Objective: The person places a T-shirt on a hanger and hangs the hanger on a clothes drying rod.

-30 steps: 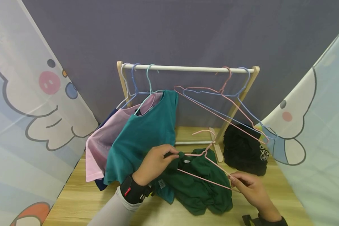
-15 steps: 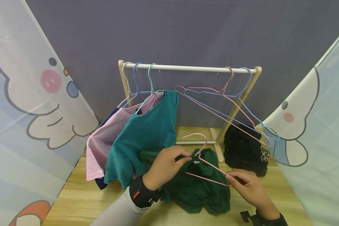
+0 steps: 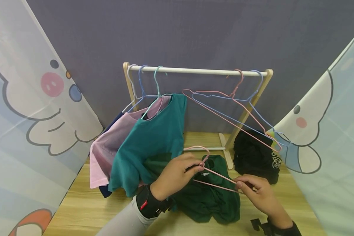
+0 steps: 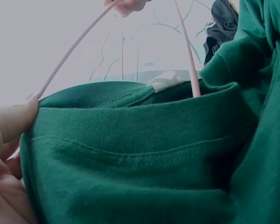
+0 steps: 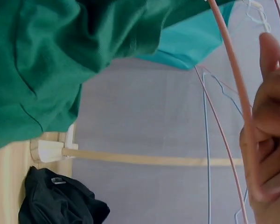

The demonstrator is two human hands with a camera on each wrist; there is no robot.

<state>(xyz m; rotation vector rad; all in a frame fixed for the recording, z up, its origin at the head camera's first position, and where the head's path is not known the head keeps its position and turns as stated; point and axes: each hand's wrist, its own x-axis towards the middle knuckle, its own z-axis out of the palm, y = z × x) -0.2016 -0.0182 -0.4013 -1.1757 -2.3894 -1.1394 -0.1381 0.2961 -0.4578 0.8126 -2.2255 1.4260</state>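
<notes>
Hanger (image 5: 242,95), pink, sits partly inside the collar (image 4: 135,128) of a green shirt (image 3: 206,201); left hand (image 3: 177,172) pinches that collar, right hand (image 3: 258,193) grips the hanger.

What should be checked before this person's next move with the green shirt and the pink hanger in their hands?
1. Left hand holding the green shirt at its neckline: ok.
2. Right hand gripping the pink hanger: ok.
3. Hanger's lower bar entering the neck opening: ok.
4. Hanger end by the right hand inside the shirt: not ok, outside.
5. Other end seated in a shoulder: cannot tell, hidden.
6. Space on the rail: ok.
</notes>
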